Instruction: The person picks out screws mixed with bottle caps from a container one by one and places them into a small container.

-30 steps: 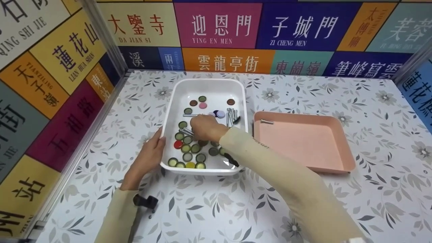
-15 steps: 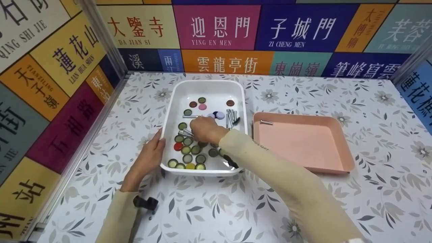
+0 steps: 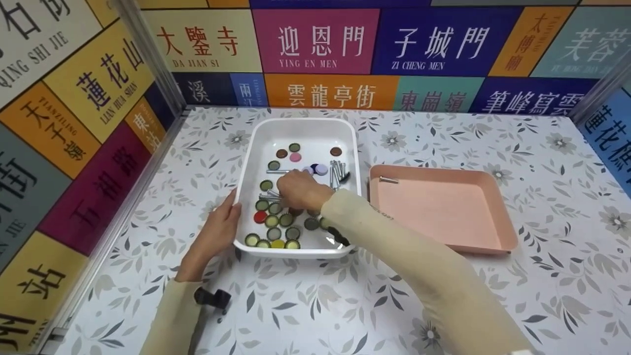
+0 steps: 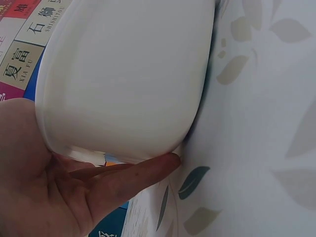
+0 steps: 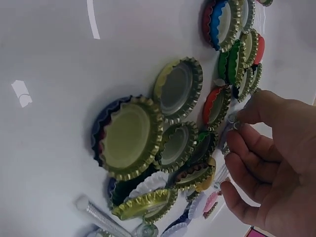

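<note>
Left hand (image 3: 221, 223): we rest straight fingers against the tub (image 3: 296, 253), on its 9 o'clock wall.
Right hand (image 3: 301, 190): we pinch bolts (image 3: 269, 196), jutting out at 9 o'clock.
Tub: caps (image 3: 286, 220) crowd 7 o'clock; loose bolts (image 3: 338, 172) lie at the right hand's 2 o'clock.
Tray (image 3: 443, 212): at the tub's 3 o'clock; one bolt (image 3: 389, 180) inside, towards 10.

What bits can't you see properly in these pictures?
Head view: how far the bolts reach under the right grip, which covers them.
Head view: the lettering on the right sleeve, too small and blurred to read.
Left wrist view: what's inside the white tray, because its wall blocks it.
Right wrist view: how many bottle caps are piled up, because they overlap.
</note>
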The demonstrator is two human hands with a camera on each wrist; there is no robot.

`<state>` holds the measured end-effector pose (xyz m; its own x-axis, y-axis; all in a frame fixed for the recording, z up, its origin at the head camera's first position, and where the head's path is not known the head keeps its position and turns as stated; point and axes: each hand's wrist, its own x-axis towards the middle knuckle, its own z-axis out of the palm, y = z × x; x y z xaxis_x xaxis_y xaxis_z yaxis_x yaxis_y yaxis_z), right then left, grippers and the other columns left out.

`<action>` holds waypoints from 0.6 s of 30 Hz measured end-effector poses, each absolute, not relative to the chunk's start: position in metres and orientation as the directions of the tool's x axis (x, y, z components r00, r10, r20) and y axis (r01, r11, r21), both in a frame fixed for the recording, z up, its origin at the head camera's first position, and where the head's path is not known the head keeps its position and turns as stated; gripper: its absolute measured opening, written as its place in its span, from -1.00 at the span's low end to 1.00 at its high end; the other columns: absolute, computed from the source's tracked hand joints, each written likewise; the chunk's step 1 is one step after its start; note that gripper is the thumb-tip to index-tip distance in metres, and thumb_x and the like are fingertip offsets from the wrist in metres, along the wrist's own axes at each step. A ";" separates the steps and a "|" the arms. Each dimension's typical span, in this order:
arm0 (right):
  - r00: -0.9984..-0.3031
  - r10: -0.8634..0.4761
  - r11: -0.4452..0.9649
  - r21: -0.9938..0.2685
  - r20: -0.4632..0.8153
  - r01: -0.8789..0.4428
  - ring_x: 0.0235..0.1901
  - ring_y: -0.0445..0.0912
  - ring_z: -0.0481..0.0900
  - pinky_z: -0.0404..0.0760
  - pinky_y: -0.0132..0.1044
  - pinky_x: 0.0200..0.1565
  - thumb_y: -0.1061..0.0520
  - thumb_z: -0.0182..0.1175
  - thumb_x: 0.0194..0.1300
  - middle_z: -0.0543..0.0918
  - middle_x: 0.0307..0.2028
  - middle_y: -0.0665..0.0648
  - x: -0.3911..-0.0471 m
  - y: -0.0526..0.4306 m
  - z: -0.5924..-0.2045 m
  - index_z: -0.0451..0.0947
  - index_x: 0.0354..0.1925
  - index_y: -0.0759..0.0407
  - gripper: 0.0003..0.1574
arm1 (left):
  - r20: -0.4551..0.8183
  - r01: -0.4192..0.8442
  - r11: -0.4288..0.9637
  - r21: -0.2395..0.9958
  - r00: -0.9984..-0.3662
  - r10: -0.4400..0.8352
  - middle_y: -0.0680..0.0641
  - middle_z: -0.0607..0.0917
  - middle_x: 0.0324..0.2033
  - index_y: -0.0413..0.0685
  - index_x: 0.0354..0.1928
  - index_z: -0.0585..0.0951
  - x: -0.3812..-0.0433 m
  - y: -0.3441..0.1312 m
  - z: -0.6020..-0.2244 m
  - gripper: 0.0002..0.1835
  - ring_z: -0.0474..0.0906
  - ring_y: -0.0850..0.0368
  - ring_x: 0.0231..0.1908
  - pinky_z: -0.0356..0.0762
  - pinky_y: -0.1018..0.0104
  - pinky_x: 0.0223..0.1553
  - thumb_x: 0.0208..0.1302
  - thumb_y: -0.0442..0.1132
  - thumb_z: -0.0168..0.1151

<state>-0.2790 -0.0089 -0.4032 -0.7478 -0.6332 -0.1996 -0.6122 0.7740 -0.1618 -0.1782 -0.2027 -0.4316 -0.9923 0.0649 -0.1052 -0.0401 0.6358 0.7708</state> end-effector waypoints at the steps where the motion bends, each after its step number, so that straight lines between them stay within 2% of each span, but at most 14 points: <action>1: -0.742 -0.641 0.767 -0.167 -0.194 -0.619 -0.17 0.17 0.65 0.57 0.10 0.01 0.10 0.34 0.27 0.78 -0.28 0.21 -0.279 -0.008 -0.402 0.72 -0.35 0.26 -0.79 | -0.106 -0.041 0.636 0.771 -0.992 0.065 -0.29 0.17 0.53 -0.03 0.61 -0.06 -0.178 -0.203 -0.432 -0.41 0.24 -0.24 0.46 0.14 -0.10 0.49 0.64 -0.12 -0.35; 3: -0.731 -0.657 0.753 -0.174 -0.182 -0.634 -0.17 0.16 0.65 0.57 0.10 0.01 0.10 0.33 0.27 0.78 -0.30 0.20 -0.280 -0.006 -0.400 0.72 -0.37 0.26 -0.78 | -0.111 -0.044 0.636 0.771 -0.992 0.065 -0.28 0.16 0.54 -0.01 0.61 -0.06 -0.178 -0.203 -0.432 -0.41 0.24 -0.23 0.47 0.14 -0.10 0.49 0.64 -0.12 -0.36; 6: -0.717 -0.678 0.735 -0.180 -0.163 -0.654 -0.24 0.12 0.62 0.59 0.11 0.01 0.13 0.29 0.27 0.74 -0.38 0.19 -0.281 -0.003 -0.397 0.57 -0.55 0.21 -0.71 | -0.105 -0.042 0.632 0.774 -0.992 0.063 -0.28 0.19 0.52 0.01 0.61 -0.05 -0.177 -0.202 -0.433 -0.41 0.32 -0.24 0.43 0.20 -0.12 0.46 0.64 -0.12 -0.35; 10: -0.699 -0.704 0.709 -0.187 -0.128 -0.680 -0.44 0.01 0.47 0.62 0.06 -0.11 0.17 0.24 0.25 0.54 -0.59 0.08 -0.283 0.001 -0.393 0.27 -0.74 0.03 -0.50 | -0.102 -0.041 0.626 0.779 -0.993 0.061 -0.29 0.24 0.50 0.04 0.61 -0.05 -0.176 -0.201 -0.434 -0.41 0.45 -0.25 0.33 0.31 -0.13 0.40 0.64 -0.12 -0.35; 11: -0.694 -0.711 0.702 -0.188 -0.117 -0.687 -0.49 -0.02 0.43 0.63 0.03 -0.16 0.18 0.23 0.25 0.49 -0.63 0.04 -0.283 0.002 -0.391 0.25 -0.76 0.02 -0.47 | -0.104 -0.042 0.627 0.778 -0.993 0.063 -0.30 0.25 0.50 0.05 0.61 -0.05 -0.176 -0.201 -0.434 -0.41 0.47 -0.25 0.31 0.33 -0.13 0.39 0.64 -0.12 -0.35; 13: -0.687 -0.721 0.689 -0.201 -0.094 -0.696 -0.55 -0.05 0.39 0.60 -0.04 -0.28 0.18 0.24 0.24 0.46 -0.69 0.02 -0.285 0.005 -0.387 0.31 -0.80 0.04 -0.48 | -0.110 -0.046 0.628 0.777 -0.992 0.064 -0.29 0.26 0.49 0.07 0.62 -0.06 -0.176 -0.200 -0.434 -0.41 0.49 -0.24 0.29 0.34 -0.12 0.38 0.64 -0.11 -0.36; 15: -0.682 -0.728 0.678 -0.215 -0.069 -0.703 -0.58 -0.08 0.38 0.55 -0.10 -0.36 0.16 0.27 0.23 0.51 -0.71 0.03 -0.286 0.008 -0.383 0.46 -0.78 0.12 -0.54 | -0.112 -0.047 0.631 0.775 -0.992 0.064 -0.28 0.26 0.50 0.07 0.62 -0.06 -0.176 -0.200 -0.434 -0.41 0.49 -0.23 0.30 0.32 -0.12 0.39 0.64 -0.11 -0.36; 18: -0.675 -0.737 0.661 -0.243 -0.034 -0.709 -0.56 -0.10 0.43 0.54 -0.17 -0.37 0.11 0.34 0.24 0.66 -0.61 0.09 -0.287 0.012 -0.376 0.67 -0.60 0.21 -0.69 | -0.103 -0.042 0.632 0.773 -0.993 0.059 -0.28 0.26 0.50 0.06 0.62 -0.05 -0.177 -0.201 -0.433 -0.41 0.45 -0.24 0.33 0.29 -0.14 0.41 0.64 -0.11 -0.36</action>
